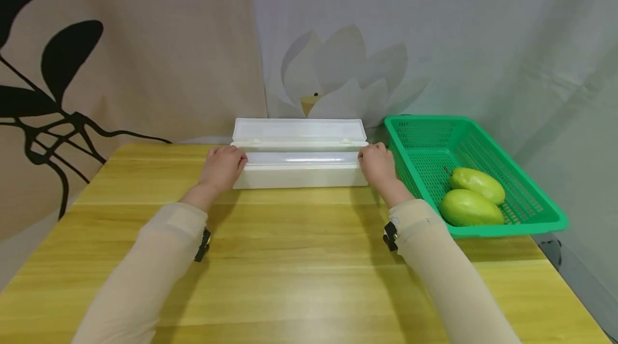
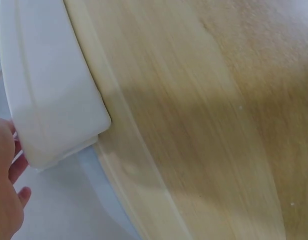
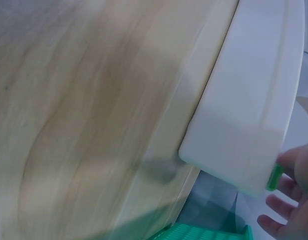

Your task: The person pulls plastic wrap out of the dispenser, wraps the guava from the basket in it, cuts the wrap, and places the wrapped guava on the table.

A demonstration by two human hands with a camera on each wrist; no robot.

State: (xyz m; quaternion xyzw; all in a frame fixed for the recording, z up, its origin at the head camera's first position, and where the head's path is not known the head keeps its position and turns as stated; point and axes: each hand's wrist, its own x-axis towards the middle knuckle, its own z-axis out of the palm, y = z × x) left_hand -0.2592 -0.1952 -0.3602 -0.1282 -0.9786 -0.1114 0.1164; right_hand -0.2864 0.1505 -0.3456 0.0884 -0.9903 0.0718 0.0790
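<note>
A long white plastic wrap dispenser (image 1: 300, 176) stands at the table's far edge with its lid (image 1: 299, 129) raised at the back. A shiny clear strip of wrap (image 1: 304, 158) spans its opening. My left hand (image 1: 223, 166) grips the dispenser's left end at the upper edge; in the left wrist view its curled fingers (image 2: 20, 167) show beside the box corner. At the other end my right hand (image 1: 377, 164) grips the matching corner. A small green piece (image 3: 274, 177) shows between that corner and the right fingers. Both thumbs are mostly hidden.
Right of the dispenser, a green plastic basket (image 1: 512, 230) holds two green, oval fruits (image 1: 472, 207). The wooden table (image 1: 289, 269) reaches toward me. A printed curtain (image 1: 193, 49) hangs close behind the table's far edge.
</note>
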